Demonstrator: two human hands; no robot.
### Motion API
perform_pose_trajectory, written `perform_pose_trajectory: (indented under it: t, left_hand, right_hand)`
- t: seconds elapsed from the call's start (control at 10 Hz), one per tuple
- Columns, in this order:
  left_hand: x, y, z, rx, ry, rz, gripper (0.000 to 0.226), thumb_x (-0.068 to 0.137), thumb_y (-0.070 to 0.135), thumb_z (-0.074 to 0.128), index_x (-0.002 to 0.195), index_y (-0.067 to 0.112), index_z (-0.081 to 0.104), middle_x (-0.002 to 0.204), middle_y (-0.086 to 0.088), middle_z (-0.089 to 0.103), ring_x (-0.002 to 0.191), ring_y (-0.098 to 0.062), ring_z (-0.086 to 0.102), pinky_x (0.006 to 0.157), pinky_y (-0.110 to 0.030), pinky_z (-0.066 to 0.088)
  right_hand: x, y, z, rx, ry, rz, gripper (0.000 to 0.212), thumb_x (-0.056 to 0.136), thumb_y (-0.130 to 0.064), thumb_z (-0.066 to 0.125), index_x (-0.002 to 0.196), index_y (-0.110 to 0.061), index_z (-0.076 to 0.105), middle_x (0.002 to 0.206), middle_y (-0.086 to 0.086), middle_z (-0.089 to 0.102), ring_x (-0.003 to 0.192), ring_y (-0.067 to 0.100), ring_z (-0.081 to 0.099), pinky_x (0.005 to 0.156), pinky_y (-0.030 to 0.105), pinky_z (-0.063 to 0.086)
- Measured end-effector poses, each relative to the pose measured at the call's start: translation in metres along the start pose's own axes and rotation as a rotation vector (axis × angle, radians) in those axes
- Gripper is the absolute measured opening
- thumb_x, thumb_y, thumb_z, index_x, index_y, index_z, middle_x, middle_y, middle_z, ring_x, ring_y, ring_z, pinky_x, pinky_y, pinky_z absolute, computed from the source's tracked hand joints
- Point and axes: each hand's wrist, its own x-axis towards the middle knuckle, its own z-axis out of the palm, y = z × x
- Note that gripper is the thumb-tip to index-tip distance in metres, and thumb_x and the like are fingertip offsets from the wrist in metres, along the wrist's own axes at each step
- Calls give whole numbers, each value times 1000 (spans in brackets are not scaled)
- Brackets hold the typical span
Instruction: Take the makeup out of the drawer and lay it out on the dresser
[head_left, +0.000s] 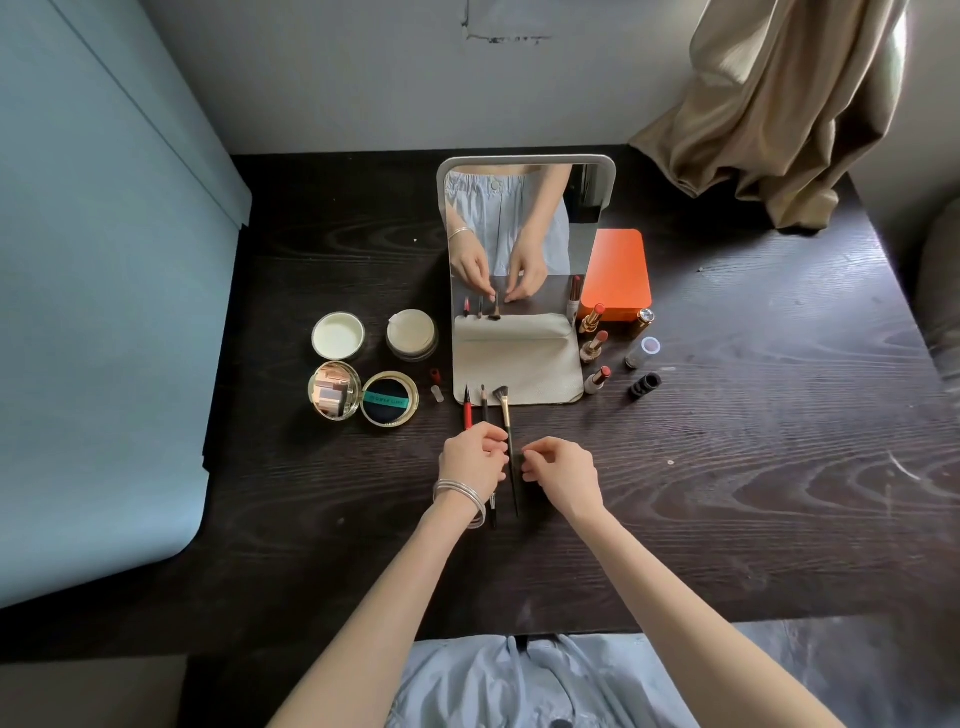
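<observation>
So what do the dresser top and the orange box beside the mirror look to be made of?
Dresser top: dark stained wood or wood veneer, matte, with pale swirling grain lines showing. Orange box: probably plastic or coated metal, smooth and satiny, with rounded corners and soft sheen; cannot tell which.

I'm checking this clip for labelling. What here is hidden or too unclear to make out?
Head view only:
- Drawer: not in view at all.
- Black pencil and red-barrelled liner pen: lower ends covered by the left hand.
- Right hand: whether its fingertips touch the gold-ferruled makeup brush is unclear.
- Teal band lettering on the gold cushion compact: too small.
- Orange rectangular case: partly behind the standing mirror.
</observation>
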Motion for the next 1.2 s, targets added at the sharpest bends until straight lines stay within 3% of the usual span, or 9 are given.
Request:
perform_pose_trajectory:
  t: [0.2,0.5,0.7,0.9,1.1,1.2]
  left_hand:
    - [-1,1,3,-10,-22,12,25,87,-1,52,105,12,62,103,-7,67,91,-18,66,72,-34,59]
    - [0,2,5,-16,-32,18,26,88,-1,53,109,11,60,109,-10,66,95,-20,66,75,-37,59]
    - [0,4,4,1,-25,20,25,89,1,53,110,12,60,110,-9,65,94,-18,66,74,-34,59]
    - [-4,-4,-14,-79,104,13,22,89,0,51,104,11,64,100,-7,68,84,-13,66,69,-26,58]
    - [-7,-19,-27,-99,114,7,24,89,0,53,107,10,63,101,-7,68,83,-11,65,64,-19,56]
    - [-8,-16,-29,-86,81,-5,25,89,1,53,109,10,63,102,-6,68,85,-11,65,68,-22,56]
  right_hand:
    - [4,-1,0,60,-49,5,21,92,-15,50,101,-17,69,78,-5,69,75,8,69,85,34,55]
    - [3,0,0,65,-65,-27,26,93,-12,48,111,-15,67,86,-1,69,78,8,66,86,31,54]
    - [3,-2,1,55,-58,-32,26,93,-13,47,111,-15,67,85,-2,68,78,7,66,85,31,54]
    - [-6,-4,0,134,-32,-50,21,89,-11,52,100,-15,70,77,-4,71,73,7,69,85,33,55]
    - [-10,-11,9,139,-87,-71,22,91,-12,52,103,-14,70,80,-1,71,76,8,69,87,34,55]
    - [-7,-13,9,143,-77,-51,21,90,-12,53,102,-14,70,81,-1,71,77,8,69,87,34,55]
